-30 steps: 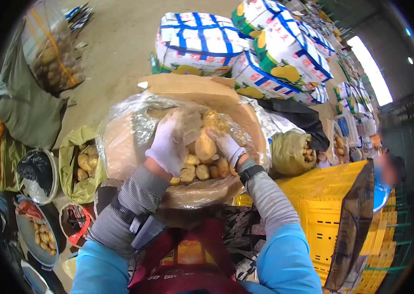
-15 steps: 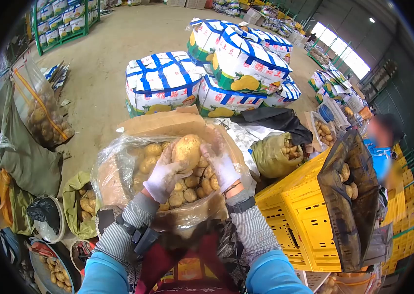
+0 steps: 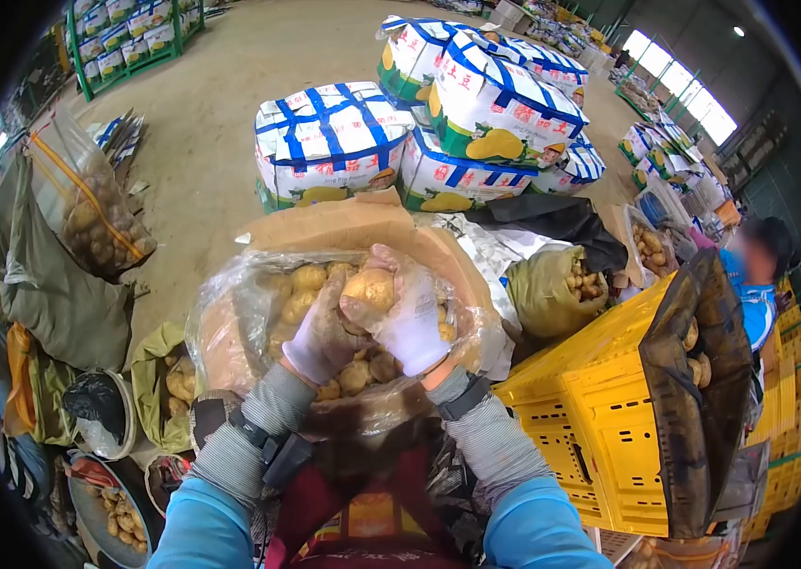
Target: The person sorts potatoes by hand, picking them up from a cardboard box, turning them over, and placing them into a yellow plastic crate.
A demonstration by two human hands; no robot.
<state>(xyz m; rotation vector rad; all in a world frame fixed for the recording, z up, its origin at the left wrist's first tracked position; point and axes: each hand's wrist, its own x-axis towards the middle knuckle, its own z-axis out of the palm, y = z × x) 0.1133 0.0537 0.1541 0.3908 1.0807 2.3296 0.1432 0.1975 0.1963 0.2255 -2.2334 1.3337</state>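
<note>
A round, yellow-brown potato is held between the white-gloved left hand and the white-gloved right hand, the fingers of both curled partly closed around it. It is held above a plastic-lined brown cardboard box of potatoes (the clear lining is crumpled). Right of the box, an olive-green sack is filled with potatoes.

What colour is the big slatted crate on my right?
Yellow crate, clearest in the head view.
</note>
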